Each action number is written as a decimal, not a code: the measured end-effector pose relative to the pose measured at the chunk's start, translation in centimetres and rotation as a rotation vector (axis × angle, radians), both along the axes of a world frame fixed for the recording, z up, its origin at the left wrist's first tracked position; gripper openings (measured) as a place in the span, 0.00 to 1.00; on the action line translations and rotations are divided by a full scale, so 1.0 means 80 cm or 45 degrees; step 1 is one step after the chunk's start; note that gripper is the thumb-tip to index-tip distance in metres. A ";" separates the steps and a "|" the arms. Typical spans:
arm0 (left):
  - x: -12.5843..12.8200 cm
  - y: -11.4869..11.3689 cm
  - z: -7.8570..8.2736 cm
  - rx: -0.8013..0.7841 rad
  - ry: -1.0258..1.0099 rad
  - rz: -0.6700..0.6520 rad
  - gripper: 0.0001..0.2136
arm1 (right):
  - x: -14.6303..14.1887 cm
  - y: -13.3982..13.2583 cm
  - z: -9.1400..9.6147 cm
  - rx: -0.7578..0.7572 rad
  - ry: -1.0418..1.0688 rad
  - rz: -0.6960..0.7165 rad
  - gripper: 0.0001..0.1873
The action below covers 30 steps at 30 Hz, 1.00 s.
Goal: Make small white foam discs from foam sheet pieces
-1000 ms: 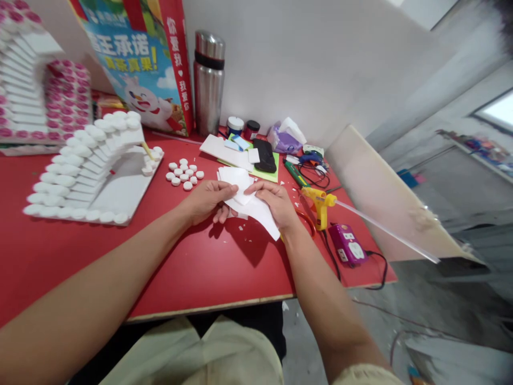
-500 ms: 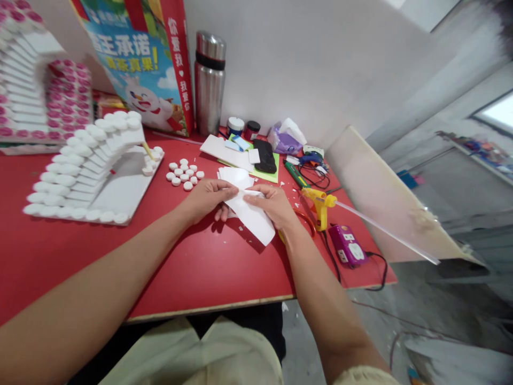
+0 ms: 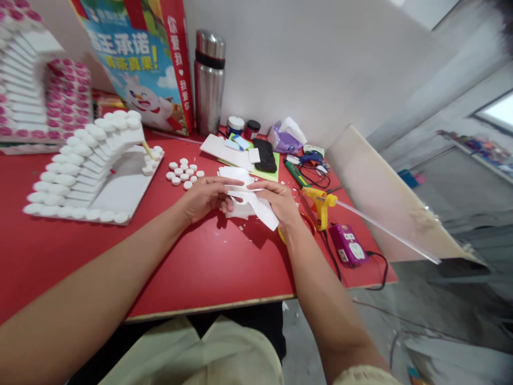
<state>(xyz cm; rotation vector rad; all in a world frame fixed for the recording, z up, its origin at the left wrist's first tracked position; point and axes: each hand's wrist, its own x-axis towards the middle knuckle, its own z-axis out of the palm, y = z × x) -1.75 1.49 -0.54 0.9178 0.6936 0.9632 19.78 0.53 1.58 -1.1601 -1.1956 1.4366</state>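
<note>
Between my two hands is a strip of white paper [image 3: 264, 212], its loose end hanging down to the right. My left hand [image 3: 206, 199] has its fingers closed on the paper's left end. On the other side, my right hand [image 3: 278, 199] pinches the paper between thumb and fingers. More white paper pieces [image 3: 239, 209] lie on the table beneath. Left of my hands sits a cluster of small white discs [image 3: 184, 173]. Farther left stands a white board model [image 3: 90, 171] with a curved row of steps edged in white discs.
On the red table [image 3: 208, 272] to the right are a yellow glue gun [image 3: 319, 206] with a long clear stick, orange-handled scissors [image 3: 308, 223] and a purple power box [image 3: 348, 245]. Behind stand a steel flask [image 3: 209, 83], a black phone [image 3: 265, 155], a tissue pack [image 3: 286, 137] and a printed bag [image 3: 140, 64].
The paper has tilted and bent between my hands, and its loose end has risen. My right hand has shifted slightly right, my left slightly left. Other things have stayed put.
</note>
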 end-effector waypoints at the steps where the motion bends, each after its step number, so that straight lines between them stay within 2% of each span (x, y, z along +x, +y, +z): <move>1: 0.000 0.000 0.001 -0.014 0.001 -0.001 0.20 | 0.000 -0.001 0.000 0.027 -0.021 -0.003 0.09; 5: 0.002 0.000 0.000 -0.058 0.098 0.031 0.19 | 0.000 -0.002 -0.007 0.125 -0.108 0.050 0.08; 11: 0.000 0.004 -0.003 0.016 0.103 0.040 0.16 | 0.007 -0.001 -0.011 0.232 -0.236 0.077 0.10; 16: -0.017 0.011 0.000 0.071 0.291 0.092 0.15 | 0.018 0.007 -0.004 0.685 -0.510 -0.166 0.10; 18: -0.023 0.013 0.002 0.079 0.318 0.099 0.15 | 0.022 0.009 -0.003 0.759 -0.497 -0.323 0.10; 20: -0.024 0.012 0.003 0.104 0.317 0.054 0.14 | 0.022 0.010 -0.003 0.722 -0.437 -0.414 0.10; 21: -0.022 0.012 0.003 0.118 0.315 0.016 0.14 | 0.021 0.010 -0.003 0.672 -0.397 -0.393 0.11; 24: -0.015 0.007 0.002 0.149 0.319 -0.079 0.16 | 0.015 0.006 -0.004 0.454 -0.325 -0.086 0.17; 27: -0.007 0.002 0.000 0.156 0.322 -0.067 0.17 | 0.006 0.000 -0.007 0.292 -0.415 0.209 0.19; 30: -0.006 0.001 -0.001 0.184 0.335 -0.047 0.18 | 0.000 -0.003 -0.009 0.212 -0.467 0.229 0.18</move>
